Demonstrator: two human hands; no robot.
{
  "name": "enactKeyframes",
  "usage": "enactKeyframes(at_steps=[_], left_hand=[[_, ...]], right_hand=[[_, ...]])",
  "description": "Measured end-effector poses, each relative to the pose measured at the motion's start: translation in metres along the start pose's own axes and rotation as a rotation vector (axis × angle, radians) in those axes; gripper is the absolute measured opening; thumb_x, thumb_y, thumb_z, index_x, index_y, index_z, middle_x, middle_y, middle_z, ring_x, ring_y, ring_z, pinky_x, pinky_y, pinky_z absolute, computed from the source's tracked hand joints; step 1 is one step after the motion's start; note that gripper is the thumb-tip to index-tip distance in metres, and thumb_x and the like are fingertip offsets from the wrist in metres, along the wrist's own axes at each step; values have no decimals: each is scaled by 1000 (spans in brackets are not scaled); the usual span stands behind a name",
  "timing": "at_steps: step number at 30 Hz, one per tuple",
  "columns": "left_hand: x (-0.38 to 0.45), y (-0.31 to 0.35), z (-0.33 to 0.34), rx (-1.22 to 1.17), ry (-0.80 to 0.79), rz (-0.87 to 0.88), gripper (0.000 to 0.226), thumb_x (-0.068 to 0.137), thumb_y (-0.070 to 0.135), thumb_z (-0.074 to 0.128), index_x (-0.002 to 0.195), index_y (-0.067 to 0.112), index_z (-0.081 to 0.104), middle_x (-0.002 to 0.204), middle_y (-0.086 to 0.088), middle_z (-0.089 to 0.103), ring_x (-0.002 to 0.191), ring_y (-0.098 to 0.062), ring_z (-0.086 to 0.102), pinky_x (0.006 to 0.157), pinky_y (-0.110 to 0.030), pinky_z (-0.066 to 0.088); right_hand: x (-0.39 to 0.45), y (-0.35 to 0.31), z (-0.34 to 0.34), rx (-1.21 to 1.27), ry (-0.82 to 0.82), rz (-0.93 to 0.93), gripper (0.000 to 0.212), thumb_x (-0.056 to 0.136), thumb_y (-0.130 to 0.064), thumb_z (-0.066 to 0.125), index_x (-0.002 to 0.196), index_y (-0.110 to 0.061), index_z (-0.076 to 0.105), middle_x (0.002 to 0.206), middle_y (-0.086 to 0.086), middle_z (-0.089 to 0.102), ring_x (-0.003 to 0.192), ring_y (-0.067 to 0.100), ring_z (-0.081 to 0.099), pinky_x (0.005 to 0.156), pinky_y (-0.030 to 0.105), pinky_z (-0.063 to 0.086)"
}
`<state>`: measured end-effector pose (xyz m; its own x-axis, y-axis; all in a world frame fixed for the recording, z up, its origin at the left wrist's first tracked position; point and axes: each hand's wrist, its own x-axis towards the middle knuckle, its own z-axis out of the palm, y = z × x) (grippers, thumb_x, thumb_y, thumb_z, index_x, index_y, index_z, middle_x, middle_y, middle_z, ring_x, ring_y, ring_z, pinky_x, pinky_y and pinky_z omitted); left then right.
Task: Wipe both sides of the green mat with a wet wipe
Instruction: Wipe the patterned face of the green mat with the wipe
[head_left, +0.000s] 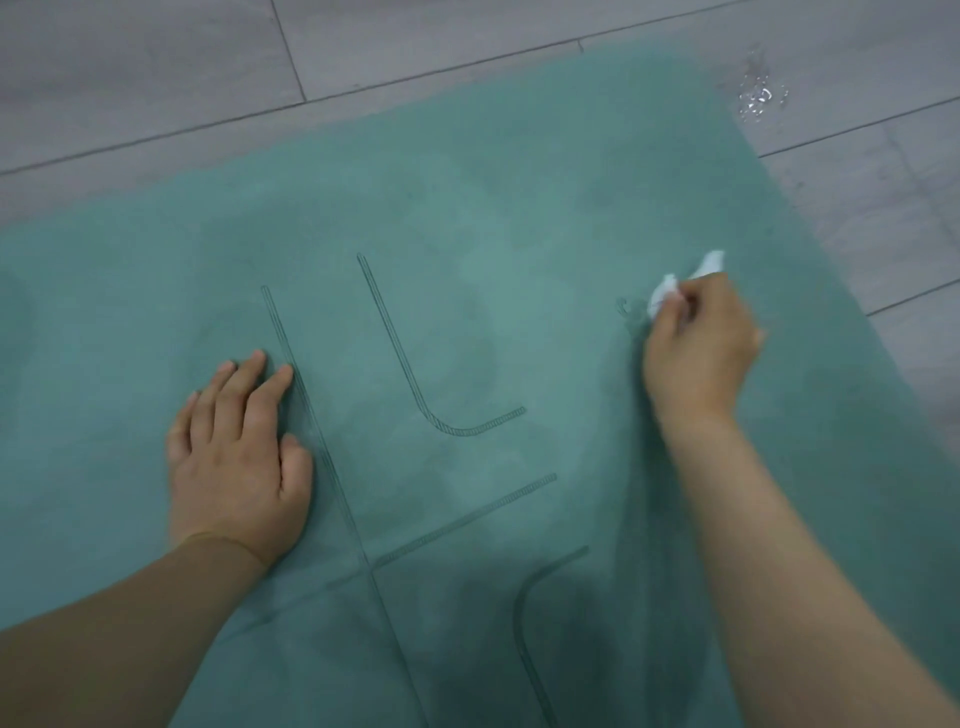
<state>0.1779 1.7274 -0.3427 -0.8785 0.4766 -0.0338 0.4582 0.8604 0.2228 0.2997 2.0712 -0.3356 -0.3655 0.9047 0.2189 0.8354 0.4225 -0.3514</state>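
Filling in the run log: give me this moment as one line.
left hand flat on green mat | right hand grip on crumpled white wet wipe, on mat | grey plank floor

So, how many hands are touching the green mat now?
2. The left hand rests flat on the green mat, beside a printed line. The right hand, further right, grips a white wet wipe against the mat. No others are visible.
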Motion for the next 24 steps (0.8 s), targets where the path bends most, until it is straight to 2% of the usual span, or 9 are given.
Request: enactKeyframes(at_steps=[3,6,9,12,14,16,19,22,24], left_hand=[[0,0,1,2,-1,-5,63,82,29,33,141,11,48,153,-10,40,144,-30,28,118,-49,16],[0,-1,2,-1,6,-7,64,81,29,33,141,12,47,153,-10,39,144,-29,27,118,-50,17],[0,-1,2,-12,14,-9,63,81,29,34,141,13,47,153,-9,39,143,-30,28,118,-49,16],[-1,1,2,-18,24,-7,62,82,28,35,141,12,47,153,-9,39,143,-29,27,118,-47,15],[-1,0,1,-18,25,-9,62,82,28,36,140,12,47,152,-10,39,143,-29,28,118,-48,15],[-1,0,1,-21,18,-9,62,81,29,35,141,12,47,153,-10,39,143,-30,28,118,-47,15],[0,1,0,-25,17,-11,63,81,29,35,140,12,46,153,-10,39,143,-30,28,118,-47,14],[-1,0,0,-21,14,-18,64,80,29,35,141,12,46,153,-10,38,143,-30,28,118,-48,15],[0,0,0,-21,10,-15,65,80,30,35,141,13,46,154,-10,38,144,-30,28,118,-48,15]], right_hand=[[-125,-81,-3,100,-331,-736,14,84,-14,47,78,-22,57,77,2,59,67,27,56,59,36,35],[-197,-103,-31,120,-747,-1255,13,79,-16,49,82,-27,55,89,-5,56,70,18,51,62,33,28],[-115,-60,-24,64,-496,-1007,13,87,-32,54,93,-25,63,80,0,65,71,26,63,61,33,42],[14,34,-33,-143,-79,-383,33,91,-42,42,89,-16,62,82,13,67,78,36,63,69,40,46],[47,78,-45,-130,44,29,34,88,-44,47,93,-14,63,96,13,69,94,36,61,88,44,46],[19,58,-34,9,56,178,28,90,-40,50,89,-14,62,93,11,69,92,34,60,87,42,44],[-95,-28,-16,102,-136,-259,12,88,-20,57,77,-18,61,74,5,61,71,30,57,67,38,37],[-217,-93,-32,194,-499,-837,14,81,-14,54,86,-24,62,78,-3,56,70,22,49,65,35,34],[-222,-88,-31,270,-580,-955,14,82,-18,52,88,-27,61,84,-6,58,72,21,48,66,35,34]])
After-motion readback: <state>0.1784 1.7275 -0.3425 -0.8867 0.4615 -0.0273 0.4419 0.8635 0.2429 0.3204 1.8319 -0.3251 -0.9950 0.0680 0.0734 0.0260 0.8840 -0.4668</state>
